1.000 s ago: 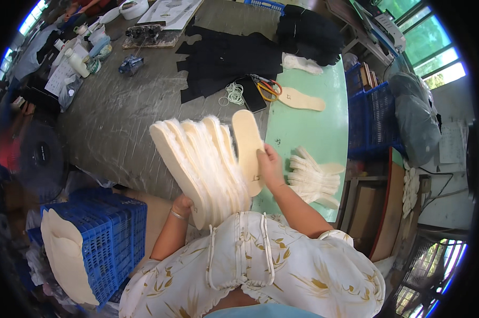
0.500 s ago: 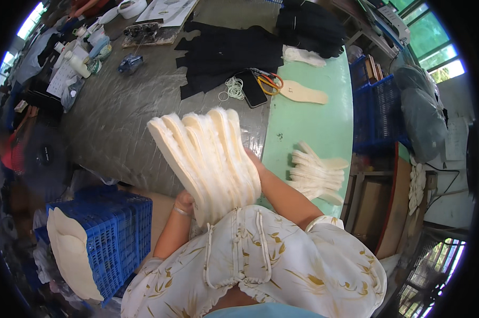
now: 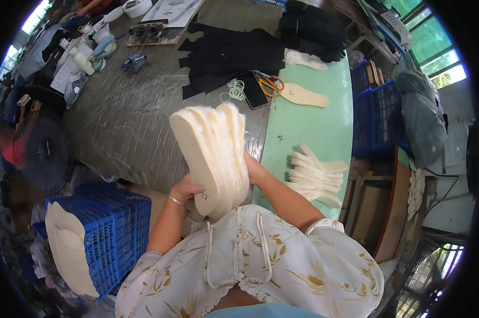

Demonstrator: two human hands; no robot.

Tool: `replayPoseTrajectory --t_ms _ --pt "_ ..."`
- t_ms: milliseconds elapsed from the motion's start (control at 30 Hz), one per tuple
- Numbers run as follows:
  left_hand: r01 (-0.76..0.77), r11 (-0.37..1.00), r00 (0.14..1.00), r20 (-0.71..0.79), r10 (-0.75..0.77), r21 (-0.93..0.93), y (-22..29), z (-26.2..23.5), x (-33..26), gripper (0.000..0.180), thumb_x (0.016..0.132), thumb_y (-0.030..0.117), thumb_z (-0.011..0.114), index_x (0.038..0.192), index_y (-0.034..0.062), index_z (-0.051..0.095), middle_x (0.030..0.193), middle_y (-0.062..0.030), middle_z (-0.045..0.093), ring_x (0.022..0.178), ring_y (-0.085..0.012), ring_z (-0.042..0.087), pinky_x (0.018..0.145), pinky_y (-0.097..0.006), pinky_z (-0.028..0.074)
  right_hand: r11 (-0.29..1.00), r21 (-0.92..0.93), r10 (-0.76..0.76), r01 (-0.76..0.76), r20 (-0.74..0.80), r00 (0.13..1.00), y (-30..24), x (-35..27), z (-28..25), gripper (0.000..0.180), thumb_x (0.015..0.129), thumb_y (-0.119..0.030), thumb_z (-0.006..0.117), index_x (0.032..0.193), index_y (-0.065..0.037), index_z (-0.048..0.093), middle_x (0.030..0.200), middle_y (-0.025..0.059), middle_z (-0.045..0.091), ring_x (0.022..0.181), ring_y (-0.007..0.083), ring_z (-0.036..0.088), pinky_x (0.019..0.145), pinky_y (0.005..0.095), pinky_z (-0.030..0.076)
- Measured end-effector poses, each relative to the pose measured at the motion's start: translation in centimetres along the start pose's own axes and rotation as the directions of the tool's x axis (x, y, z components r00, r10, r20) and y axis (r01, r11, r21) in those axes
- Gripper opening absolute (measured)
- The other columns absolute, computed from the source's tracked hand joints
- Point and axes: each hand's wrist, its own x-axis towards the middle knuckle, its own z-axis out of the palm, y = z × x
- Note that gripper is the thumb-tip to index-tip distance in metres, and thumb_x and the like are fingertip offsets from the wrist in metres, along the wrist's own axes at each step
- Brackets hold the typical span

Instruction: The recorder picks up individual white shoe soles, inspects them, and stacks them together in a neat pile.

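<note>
I hold a thick stack of cream, fleecy insoles upright against my chest, heels down. My left hand grips the stack's lower left edge; a thin bangle sits on that wrist. My right hand presses the stack's right side, mostly hidden behind it. A fanned pile of more cream insoles lies on the pale green table section just right of my right arm. A single tan insole lies farther away on the green surface.
A blue plastic crate with cream insoles stands at lower left. Black fabric pieces, a dark phone, orange-handled scissors and rubber bands lie on the grey table. Bottles and clutter sit far left. Blue crates stand at right.
The spread stack has been squared together. The insole my right hand held apart at the stack's right a second ago has joined it, and the hand now presses the side.
</note>
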Motion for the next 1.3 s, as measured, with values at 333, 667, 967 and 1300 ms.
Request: replayPoseTrajectory --t_ms 333,667,967,1300 --pt "-0.095 0.990 0.984 -0.160 0.077 -0.105 1.8 5.1 -1.1 0.065 0.094 0.009 0.060 0.151 -0.0008 0.031 0.144 -0.0101 0.050 0.132 -0.0195 0.048 0.108 -0.034 0.043 0.998 0.068 -0.004 0.012 -0.119 0.993 3.5 -1.4 -3.3 0.070 0.102 -0.056 0.042 0.150 -0.005 0.037 0.147 0.0138 0.050 0.131 0.0269 0.052 0.113 0.0416 0.040" --pt "0.176 0.982 0.983 -0.068 -0.172 0.066 -0.4 1.4 -0.1 0.086 0.079 0.028 0.081 0.147 -0.0037 0.039 0.142 -0.0166 0.054 0.129 -0.0276 0.053 0.106 -0.039 0.045 0.998 -0.015 0.059 -0.061 -0.116 0.992 3.1 -1.3 -4.1 0.060 0.105 -0.045 0.045 0.145 0.000 0.042 0.139 0.0157 0.057 0.120 0.0267 0.061 0.104 0.0413 0.049" --pt "0.157 0.985 0.984 -0.096 -0.150 0.071 -1.0 1.8 1.6 0.097 0.066 0.034 0.088 0.143 -0.0037 0.044 0.135 -0.0151 0.059 0.123 -0.0248 0.058 0.103 -0.035 0.047 0.964 -0.236 -0.146 0.121 -0.090 0.985 2.4 -2.6 1.8 0.055 0.106 -0.040 0.037 0.149 -0.006 0.042 0.137 0.0109 0.058 0.119 0.0201 0.059 0.103 0.0340 0.046" --pt "0.247 0.949 0.969 -0.055 -0.241 0.198 2.2 4.4 4.6 0.090 0.073 0.032 0.086 0.145 -0.0015 0.043 0.139 -0.0158 0.055 0.125 -0.0263 0.056 0.106 -0.038 0.045 0.735 -0.641 -0.177 0.221 0.134 0.975 -1.6 -6.3 0.6 0.114 0.087 -0.062 0.059 0.156 -0.001 -0.008 0.160 0.0219 0.013 0.150 0.0312 0.011 0.122 0.0399 0.014"
